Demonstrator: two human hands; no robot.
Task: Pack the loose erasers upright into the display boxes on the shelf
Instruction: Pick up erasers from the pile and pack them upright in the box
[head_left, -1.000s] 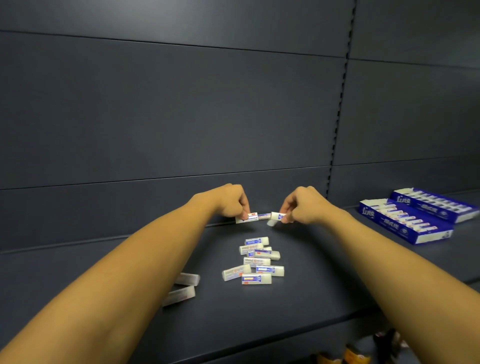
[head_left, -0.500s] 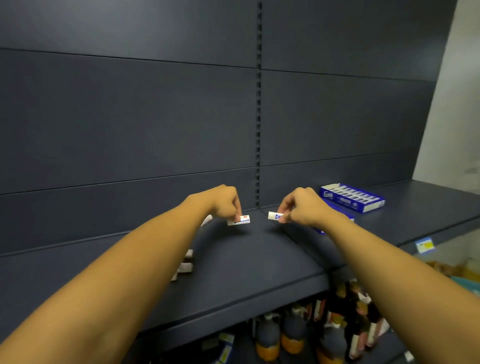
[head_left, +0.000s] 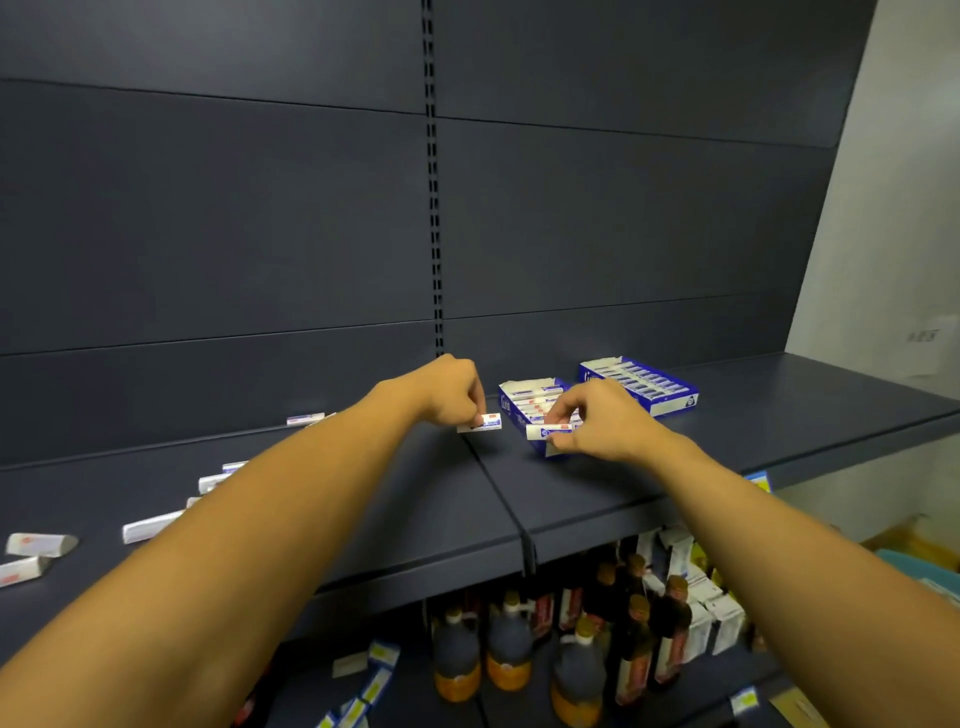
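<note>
Left hand (head_left: 451, 395): fingers curled, pinching one eraser (head_left: 483, 422) by its near end, the eraser lying flat and level above the shelf (head_left: 363, 499).
Right hand (head_left: 592, 421): thumb and fingers pinch a second eraser (head_left: 548, 431), also lying level, just in front of the near display box (head_left: 524, 410).
What has changed: a second ago both hands were over the loose pile; now the pile sits well behind the left arm, with stray loose erasers (head_left: 150, 526) trailing off to that side, and the boxes have come up beside the right grip.
Boxes: the near one is partly filled; the far display box (head_left: 641, 384), beyond the right hand, looks full.
Meaning for the task: carrying is nearly over, I judge. Each eraser needs turning upright before it goes into a free slot of the near box, right hand first.
Risk: the left eraser is still short of the box.
</note>
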